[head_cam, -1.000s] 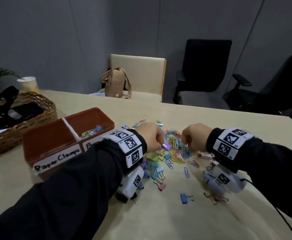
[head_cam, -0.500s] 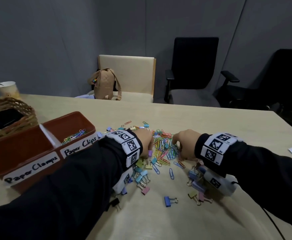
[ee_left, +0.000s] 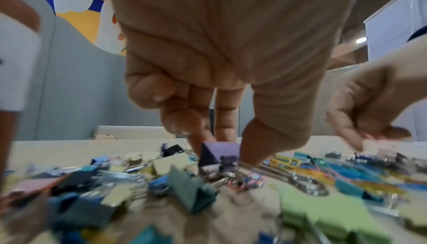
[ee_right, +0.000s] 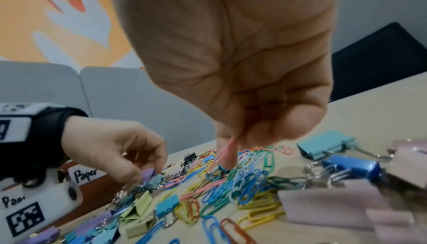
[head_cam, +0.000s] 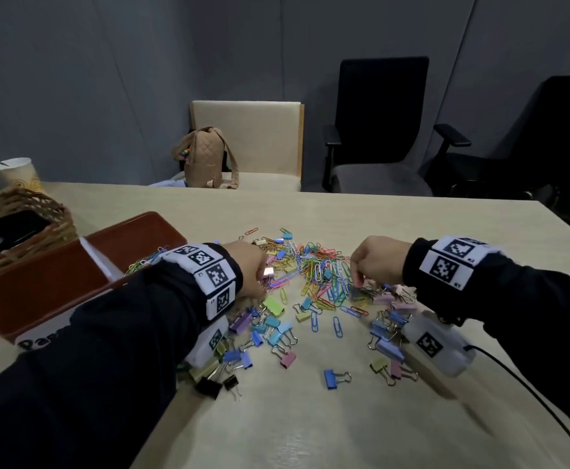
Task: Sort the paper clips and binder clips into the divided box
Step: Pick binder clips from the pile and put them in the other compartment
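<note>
Since half a second ago both hands have spread apart along the pile, the left hand toward the left of the frame, the right hand toward the right.

Nearest, low in the head view, binder clips lie scattered on the table, their wire handles pointing every way; a blue binder clip lies alone below centre, handles toward the right. Mid-frame, the left hand's thumb and fingers pinch a purple binder clip that rests among the others. The right hand pinches a pink paper clip, its long axis steeply tilted, lower end down in the paper clips, which spread flat between the hands with long axes mostly running up the frame. At centre left stands the divided box, brown, long side angled toward upper right; its farther compartment holds some paper clips. Beyond, at left, sits a wicker basket; at the far edge, a tan bag on a chair.
</note>
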Demonstrator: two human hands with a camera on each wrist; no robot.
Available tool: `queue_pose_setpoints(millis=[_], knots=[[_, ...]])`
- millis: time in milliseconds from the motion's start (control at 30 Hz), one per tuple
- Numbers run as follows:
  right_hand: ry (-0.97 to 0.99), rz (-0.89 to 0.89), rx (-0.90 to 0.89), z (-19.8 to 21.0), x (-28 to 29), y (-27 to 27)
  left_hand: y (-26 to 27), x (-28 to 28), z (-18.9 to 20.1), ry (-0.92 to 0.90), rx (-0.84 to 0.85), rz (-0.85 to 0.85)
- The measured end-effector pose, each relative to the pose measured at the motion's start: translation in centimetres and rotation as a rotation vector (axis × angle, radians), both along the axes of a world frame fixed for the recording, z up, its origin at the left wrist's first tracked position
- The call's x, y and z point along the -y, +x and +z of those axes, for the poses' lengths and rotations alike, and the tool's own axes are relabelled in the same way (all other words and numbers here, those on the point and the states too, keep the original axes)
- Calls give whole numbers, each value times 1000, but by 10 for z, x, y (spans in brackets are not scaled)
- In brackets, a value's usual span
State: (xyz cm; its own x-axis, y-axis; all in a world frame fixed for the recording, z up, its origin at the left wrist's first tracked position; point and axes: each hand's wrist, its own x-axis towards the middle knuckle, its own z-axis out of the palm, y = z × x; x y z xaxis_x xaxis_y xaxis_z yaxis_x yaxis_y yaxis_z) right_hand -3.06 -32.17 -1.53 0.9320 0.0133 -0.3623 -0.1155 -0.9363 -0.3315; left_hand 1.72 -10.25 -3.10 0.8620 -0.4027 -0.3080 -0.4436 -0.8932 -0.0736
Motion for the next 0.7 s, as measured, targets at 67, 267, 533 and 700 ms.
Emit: queue_pose_setpoints(millis=[67, 267, 533, 700], knots=[[89, -105, 15, 1, 2, 1, -3, 3, 0, -27, 6, -28], [807, -435, -225, 5, 19, 3, -18, 40, -1, -254, -50, -111], [666, -354, -113, -10, 36, 5, -17, 68, -13, -77, -44, -146], [10, -55, 107, -13, 28, 2, -14, 63, -17, -105, -45, -124]])
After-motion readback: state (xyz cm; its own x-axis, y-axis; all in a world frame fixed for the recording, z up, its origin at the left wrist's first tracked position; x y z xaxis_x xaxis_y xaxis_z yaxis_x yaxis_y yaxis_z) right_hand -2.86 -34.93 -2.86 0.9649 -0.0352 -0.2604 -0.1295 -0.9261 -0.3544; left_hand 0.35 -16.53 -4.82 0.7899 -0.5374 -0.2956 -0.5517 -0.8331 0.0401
